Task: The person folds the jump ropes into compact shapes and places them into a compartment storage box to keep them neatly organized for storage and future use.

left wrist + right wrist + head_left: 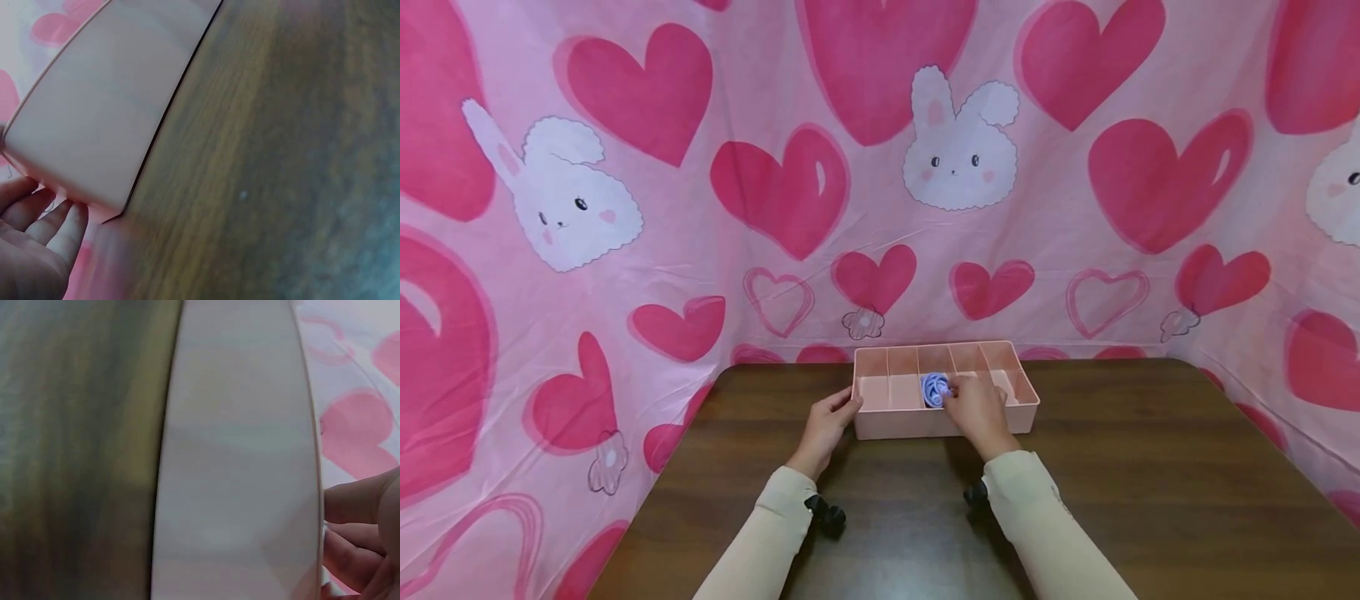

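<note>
Pink divider tray [880, 423] sits at the far middle of the brown worktop [1150, 467], long side toward you, split by thin upright walls into a row of compartments. A rolled lilac cloth bundle [934, 388], probably socks or a small garment, lies in the middle compartment of the tray, with its right side hidden behind your fingers. Your right hand [976, 412] reaches over the tray's near wall and rests on the bundle, fingers bent down onto it; whether they pinch it or only press cannot be told from the head view, and the right wrist view shows only the tray's near wall and fingertips [359, 550] above its rim. Your left hand [829, 423] holds the tray's left end, thumb on top of the rim, fingers [37, 215] loosely spread against the end wall. Judgement: the bundle is soft, light, compressible and not fragile, but likely to unroll if lifted by one edge; grip across the whole roll. The tray looks like thin, stiff plastic, light enough to slide on the worktop, so brace it at the end wall.
</note>
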The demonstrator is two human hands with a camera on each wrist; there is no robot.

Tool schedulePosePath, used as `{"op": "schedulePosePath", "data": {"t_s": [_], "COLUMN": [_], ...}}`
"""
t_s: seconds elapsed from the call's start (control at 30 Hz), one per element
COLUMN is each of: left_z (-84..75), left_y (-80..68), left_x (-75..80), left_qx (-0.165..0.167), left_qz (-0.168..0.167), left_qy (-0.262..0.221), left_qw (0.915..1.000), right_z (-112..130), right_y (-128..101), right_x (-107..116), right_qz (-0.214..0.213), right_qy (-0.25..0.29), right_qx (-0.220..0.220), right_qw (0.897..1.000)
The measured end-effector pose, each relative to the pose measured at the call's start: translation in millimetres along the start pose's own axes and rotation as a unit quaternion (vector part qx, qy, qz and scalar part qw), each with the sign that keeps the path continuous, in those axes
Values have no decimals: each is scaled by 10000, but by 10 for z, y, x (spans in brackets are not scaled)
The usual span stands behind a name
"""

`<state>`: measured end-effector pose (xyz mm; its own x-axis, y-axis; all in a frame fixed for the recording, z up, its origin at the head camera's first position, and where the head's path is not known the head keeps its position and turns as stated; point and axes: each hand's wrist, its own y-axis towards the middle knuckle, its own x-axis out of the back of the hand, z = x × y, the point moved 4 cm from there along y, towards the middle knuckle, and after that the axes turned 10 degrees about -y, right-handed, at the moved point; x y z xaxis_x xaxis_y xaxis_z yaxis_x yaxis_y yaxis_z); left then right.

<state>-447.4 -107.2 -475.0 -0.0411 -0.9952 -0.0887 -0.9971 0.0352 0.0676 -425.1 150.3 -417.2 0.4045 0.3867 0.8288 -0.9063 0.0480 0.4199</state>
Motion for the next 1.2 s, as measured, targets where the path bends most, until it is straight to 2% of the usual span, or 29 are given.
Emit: {"op": "schedulePosePath", "data": {"t_s": [0.17, 0.43, 0.57, 0.73, 0.97, 1.2], "left_z": [2, 2, 25, 25, 60, 170], "left_y": [-4, 9, 3, 11, 36, 24], "left_x": [12, 52, 65, 79, 99, 111], "left_qx": [76, 72, 101, 28, 122, 150], "left_qz": [73, 78, 38, -33, -16, 86], "left_qy": [35, 57, 72, 14, -6, -8], "left_qw": [9999, 9999, 9999, 10000, 9999, 9999], "right_z": [6, 46, 30, -4, -21, -87], "right_y": [51, 170, 196, 204, 184, 71], "right_x": [4, -45, -105, -159, -220, -342], "right_qz": [518, 1015, 1163, 1158, 1130, 600], "right_qy": [6, -442, -388, -233, -165, -46], "right_qx": [-79, 141, 143, 147, 122, 203], "right_qw": [9986, 9937, 9924, 9929, 9934, 9980]}}
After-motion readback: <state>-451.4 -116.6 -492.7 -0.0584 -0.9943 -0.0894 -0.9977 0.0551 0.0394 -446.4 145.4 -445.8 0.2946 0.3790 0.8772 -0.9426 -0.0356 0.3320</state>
